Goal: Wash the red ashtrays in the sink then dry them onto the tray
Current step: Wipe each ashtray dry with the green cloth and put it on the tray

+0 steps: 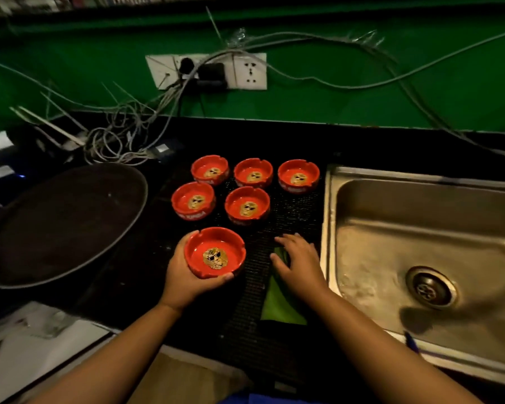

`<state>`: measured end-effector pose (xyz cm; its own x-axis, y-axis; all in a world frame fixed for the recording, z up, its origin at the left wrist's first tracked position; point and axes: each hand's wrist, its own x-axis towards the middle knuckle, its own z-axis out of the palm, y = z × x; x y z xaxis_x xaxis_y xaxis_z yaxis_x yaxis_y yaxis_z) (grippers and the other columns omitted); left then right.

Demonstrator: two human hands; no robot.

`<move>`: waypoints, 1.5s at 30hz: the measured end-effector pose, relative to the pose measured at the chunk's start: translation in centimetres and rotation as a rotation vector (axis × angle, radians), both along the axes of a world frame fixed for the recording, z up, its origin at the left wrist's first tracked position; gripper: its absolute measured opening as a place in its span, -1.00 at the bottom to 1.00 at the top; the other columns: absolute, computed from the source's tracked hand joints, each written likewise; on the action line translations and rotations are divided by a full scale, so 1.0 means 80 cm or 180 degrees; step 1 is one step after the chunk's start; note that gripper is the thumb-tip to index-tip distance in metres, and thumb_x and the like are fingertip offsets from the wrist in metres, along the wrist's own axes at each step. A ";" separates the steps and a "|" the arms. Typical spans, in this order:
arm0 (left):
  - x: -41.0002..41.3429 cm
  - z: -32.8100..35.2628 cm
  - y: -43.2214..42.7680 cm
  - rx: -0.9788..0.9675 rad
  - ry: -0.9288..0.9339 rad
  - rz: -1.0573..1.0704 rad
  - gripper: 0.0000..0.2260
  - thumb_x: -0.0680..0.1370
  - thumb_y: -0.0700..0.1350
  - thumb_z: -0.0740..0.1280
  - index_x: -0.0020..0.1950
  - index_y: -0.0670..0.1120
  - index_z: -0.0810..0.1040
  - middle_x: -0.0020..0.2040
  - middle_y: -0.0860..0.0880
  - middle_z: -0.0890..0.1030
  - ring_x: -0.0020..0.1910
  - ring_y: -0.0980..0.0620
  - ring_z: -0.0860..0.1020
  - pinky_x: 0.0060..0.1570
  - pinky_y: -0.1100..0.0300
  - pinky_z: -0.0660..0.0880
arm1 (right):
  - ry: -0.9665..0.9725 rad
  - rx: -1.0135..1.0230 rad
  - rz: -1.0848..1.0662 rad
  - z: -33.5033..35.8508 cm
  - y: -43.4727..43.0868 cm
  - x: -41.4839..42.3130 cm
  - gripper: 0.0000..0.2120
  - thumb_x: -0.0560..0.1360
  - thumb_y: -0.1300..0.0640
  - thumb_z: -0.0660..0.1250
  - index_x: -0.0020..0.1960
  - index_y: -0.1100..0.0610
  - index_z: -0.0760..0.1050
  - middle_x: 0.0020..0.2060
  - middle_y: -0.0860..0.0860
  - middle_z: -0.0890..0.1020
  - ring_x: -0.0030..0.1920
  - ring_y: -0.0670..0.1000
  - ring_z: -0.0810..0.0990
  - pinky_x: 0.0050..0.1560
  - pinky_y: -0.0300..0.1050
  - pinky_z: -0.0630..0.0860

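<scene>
The left hand [187, 275] cups one ashtray [215, 252] from below, probably for drying; the right hand [299, 262] rests spread on the green cloth [280, 304], likely to grab it.

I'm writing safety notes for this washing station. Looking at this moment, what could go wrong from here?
1. The wall sockets and a tangle of loose cables sit just behind the counter near the wet sink; splashes could reach them.
2. The left hand holds one ashtray from the side and below only; if it is wet, that grip might slip.
3. The right hand reaches for the green cloth close to the other ashtrays, which could get knocked.
</scene>
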<state>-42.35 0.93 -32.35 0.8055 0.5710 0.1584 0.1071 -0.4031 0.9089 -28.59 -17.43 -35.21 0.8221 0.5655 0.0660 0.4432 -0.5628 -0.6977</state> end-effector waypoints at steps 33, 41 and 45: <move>-0.005 -0.065 0.080 0.1300 0.0996 -0.0948 0.03 0.23 0.62 -0.12 0.53 0.02 0.00 0.54 -0.01 0.06 0.52 0.07 -0.14 0.44 -0.01 -0.33 | 0.1022 -0.1170 -0.1180 0.044 -0.005 -0.010 -0.62 0.32 0.03 0.52 0.01 0.22 0.54 -0.08 0.12 0.63 -0.07 0.12 0.61 -0.10 -0.05 0.54; -0.007 -0.061 0.076 0.0789 0.0441 -0.0773 -0.47 0.48 0.26 -0.12 0.42 0.15 0.18 0.45 0.03 0.32 0.45 0.24 0.08 0.41 0.13 -0.32 | 0.0966 0.0264 -0.0317 0.056 0.006 -0.050 -0.75 0.43 0.34 0.36 0.02 0.08 0.45 -0.15 0.03 0.57 -0.16 -0.01 0.55 -0.26 -0.34 0.46; -0.006 -0.059 0.076 0.0728 0.0424 -0.0771 -0.56 0.54 0.14 -0.02 0.41 0.12 0.25 0.41 0.05 0.37 0.41 0.28 0.11 0.41 0.18 -0.31 | 0.0243 0.0308 -0.0510 0.103 0.033 -0.045 -0.61 0.41 0.31 0.40 0.18 0.09 0.40 -0.04 -0.06 0.52 -0.06 -0.03 0.53 -0.13 -0.22 0.47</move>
